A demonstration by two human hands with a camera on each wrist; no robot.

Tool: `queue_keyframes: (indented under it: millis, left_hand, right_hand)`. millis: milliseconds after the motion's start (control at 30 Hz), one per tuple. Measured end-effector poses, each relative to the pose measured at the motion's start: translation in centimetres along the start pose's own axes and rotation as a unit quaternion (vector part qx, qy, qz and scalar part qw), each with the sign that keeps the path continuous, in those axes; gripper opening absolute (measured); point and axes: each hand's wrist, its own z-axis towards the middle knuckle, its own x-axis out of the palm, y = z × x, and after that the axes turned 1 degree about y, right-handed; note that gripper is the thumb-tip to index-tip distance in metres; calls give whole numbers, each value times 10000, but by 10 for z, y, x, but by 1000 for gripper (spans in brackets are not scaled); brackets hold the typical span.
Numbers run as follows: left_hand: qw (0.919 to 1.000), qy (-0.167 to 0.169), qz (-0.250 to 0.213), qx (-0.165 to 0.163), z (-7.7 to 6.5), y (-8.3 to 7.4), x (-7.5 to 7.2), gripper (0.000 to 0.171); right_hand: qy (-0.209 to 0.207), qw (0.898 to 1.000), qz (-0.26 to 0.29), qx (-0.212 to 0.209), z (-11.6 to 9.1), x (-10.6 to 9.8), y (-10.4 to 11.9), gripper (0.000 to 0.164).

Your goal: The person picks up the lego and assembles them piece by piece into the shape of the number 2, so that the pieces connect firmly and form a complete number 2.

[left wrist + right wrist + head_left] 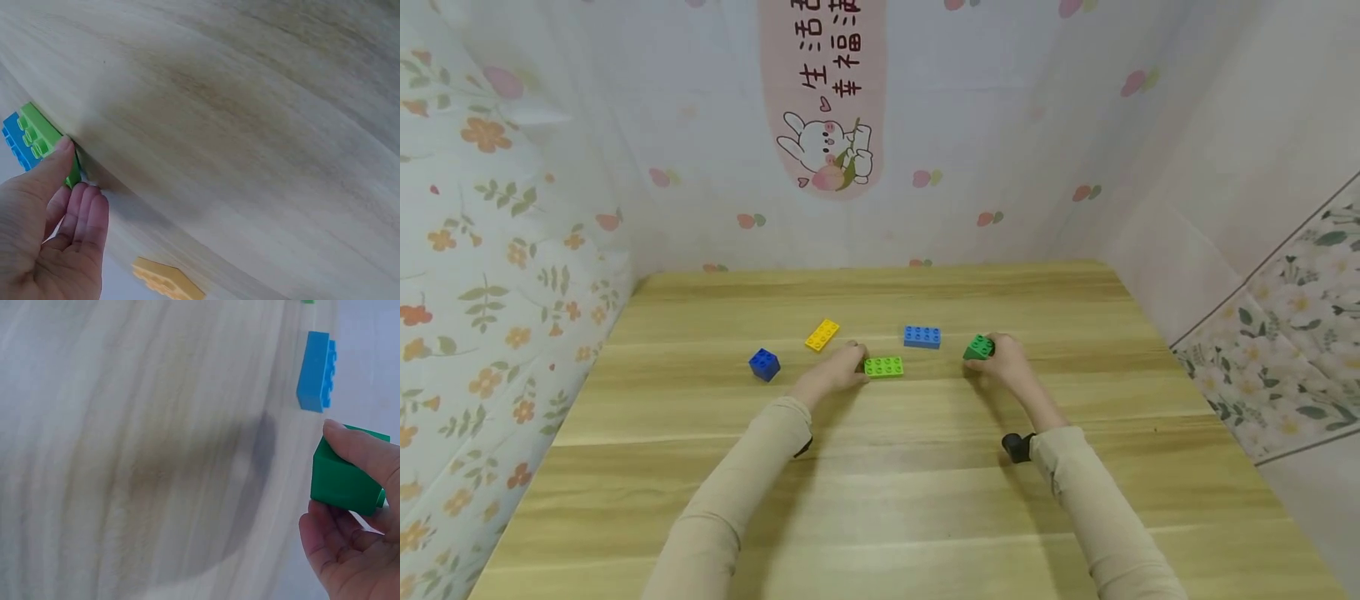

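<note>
My left hand [842, 369] pinches the left end of a flat lime-green building brick [883, 367] between thumb and fingers. The left wrist view shows the thumb on the near edge of this lime brick [39, 134], the other fingers loosely bent below. On the right, my right hand [1006, 360] grips a dark green brick [979, 347]. Thumb and fingers lie on opposite sides of that dark green brick [344, 478] in the right wrist view. A light blue brick [922, 337] sits on the table between the two hands, touched by neither.
Left of the left hand, a dark blue cube-like brick [764, 364] and a flat yellow brick [822, 334] lie on the wooden table [917, 500]. A printed cloth [1000, 133] hangs behind the table, with patterned coverings at both sides.
</note>
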Motion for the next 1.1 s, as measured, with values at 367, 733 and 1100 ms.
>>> queue_keyframes:
  millis: [367, 733, 1100]
  left_hand:
    - [9977, -297, -605, 113, -1, 13, 6, 39]
    - [9948, -417, -925, 109, -2, 11, 6, 37]
    - [9940, -505, -959, 124, 0, 15, 10, 38]
  right_hand:
    - [106, 9998, 66, -137, 8, 9, 24, 59]
    - [121, 9980, 23, -624, 16, 16, 47, 50]
    - [296, 9959, 53, -850, 18, 26, 64, 52]
